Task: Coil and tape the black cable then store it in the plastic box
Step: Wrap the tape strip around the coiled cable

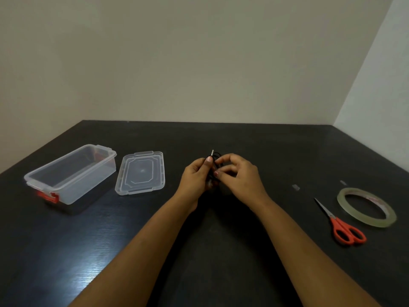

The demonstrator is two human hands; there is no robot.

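Cable [215, 161] sits bunched in a small coil above the middle of the table [221, 251], its long axis roughly upright, a metal plug tip [213, 152] on top. My left grip [195, 178] wraps the bundle; my right grip [240, 176] pinches its strands from the other side. Tape [366, 207] and scissors [340, 224] lie well to the right, nearer my right grip; the open box [70, 173] stands far left.

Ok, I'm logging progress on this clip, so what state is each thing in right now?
box: open, upright, empty
lid: off, lying flat beside the box
cable: coiled, held up between both hands; whether it is taped cannot be told
left hand: grips the cable
right hand: pinches the cable
tape: roll lying flat, untouched
scissors: closed, lying beside the tape
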